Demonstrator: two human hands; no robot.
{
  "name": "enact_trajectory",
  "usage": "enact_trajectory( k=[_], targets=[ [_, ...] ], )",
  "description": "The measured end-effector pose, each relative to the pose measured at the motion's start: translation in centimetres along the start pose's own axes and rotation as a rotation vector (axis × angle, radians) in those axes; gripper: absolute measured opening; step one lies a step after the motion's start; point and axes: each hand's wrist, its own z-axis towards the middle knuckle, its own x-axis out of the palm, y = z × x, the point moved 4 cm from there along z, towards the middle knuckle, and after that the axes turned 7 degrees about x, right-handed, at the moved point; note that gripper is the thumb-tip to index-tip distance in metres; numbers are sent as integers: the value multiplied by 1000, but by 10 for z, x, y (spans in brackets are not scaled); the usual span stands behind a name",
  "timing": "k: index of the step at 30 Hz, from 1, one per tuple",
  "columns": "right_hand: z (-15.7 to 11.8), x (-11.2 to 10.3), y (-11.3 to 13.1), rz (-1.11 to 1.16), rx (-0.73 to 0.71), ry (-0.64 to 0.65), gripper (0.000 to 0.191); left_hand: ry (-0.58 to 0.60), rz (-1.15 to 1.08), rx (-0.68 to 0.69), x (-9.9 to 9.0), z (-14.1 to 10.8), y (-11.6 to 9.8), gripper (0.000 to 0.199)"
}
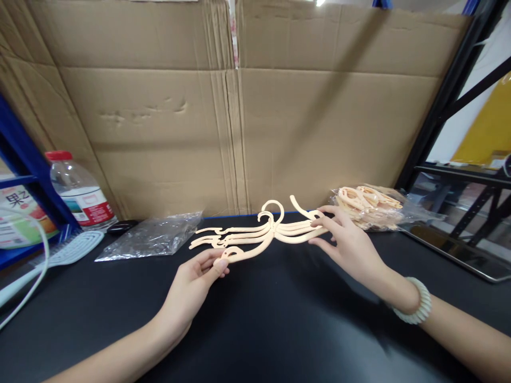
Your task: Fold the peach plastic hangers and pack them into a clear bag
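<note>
Several cream plastic hangers (257, 238) lie together at the middle of the black table, their hooks bunched at the centre. My left hand (195, 276) pinches the left end of the nearest hanger between thumb and fingers. At the right end, my right hand (347, 242) has its thumb and fingers closed round the hanger arms. One curved end sticks up just left of my right fingers. The right wrist wears a pale beaded bracelet (417, 302).
A clear plastic bag (151, 236) lies at the left, near a hairbrush (77, 247), a black mouse (121, 227) and a red-capped bottle (82, 191). More folded hangers in clear wrap (365, 205) and a dark tray-like object (455, 252) are at the right. Cardboard (339, 117) stands behind.
</note>
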Motion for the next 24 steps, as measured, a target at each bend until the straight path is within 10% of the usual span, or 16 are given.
enact_trajectory(
  k=[24],
  targets=[
    [5, 18, 2, 896, 156, 371, 30, -23, -190, 15, 5, -5, -7, 47]
  ],
)
